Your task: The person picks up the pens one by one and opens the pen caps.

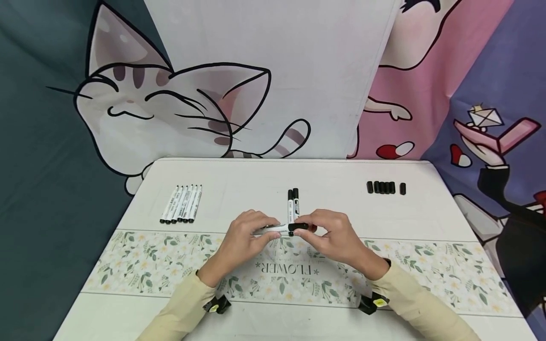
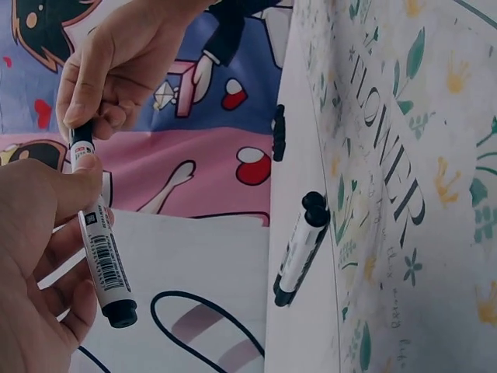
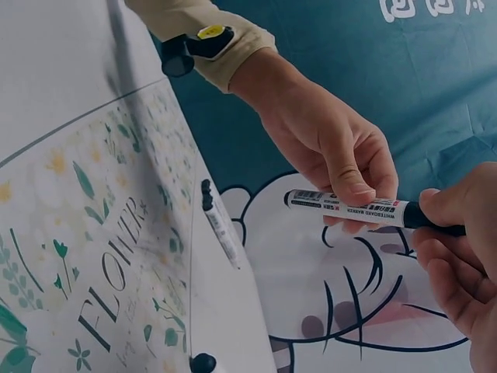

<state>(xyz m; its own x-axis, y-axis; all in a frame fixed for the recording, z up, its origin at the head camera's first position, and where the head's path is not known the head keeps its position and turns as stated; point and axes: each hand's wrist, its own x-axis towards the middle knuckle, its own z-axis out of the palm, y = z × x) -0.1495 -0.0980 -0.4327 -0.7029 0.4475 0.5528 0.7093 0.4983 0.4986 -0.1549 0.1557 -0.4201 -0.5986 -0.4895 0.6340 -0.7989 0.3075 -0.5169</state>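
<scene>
A white rectangular table with a floral-printed mat band across it serves as the reference surface. Behind the table, a printed fabric backdrop with a cartoon cat is hung. On the far left part of the table, a row of six white uncapped markers is laid side by side. On the far right part of the table, a row of loose black plastic caps is set out, one of them slightly apart. Near the table's middle, two capped white markers are laid together, just beyond the hands.

Above the mat's far edge, a white whiteboard marker with a black cap is held level. Its barrel is pinched by the left hand, fingers curled round it. Its black cap end is gripped by the right hand, fingertips closed on it.
</scene>
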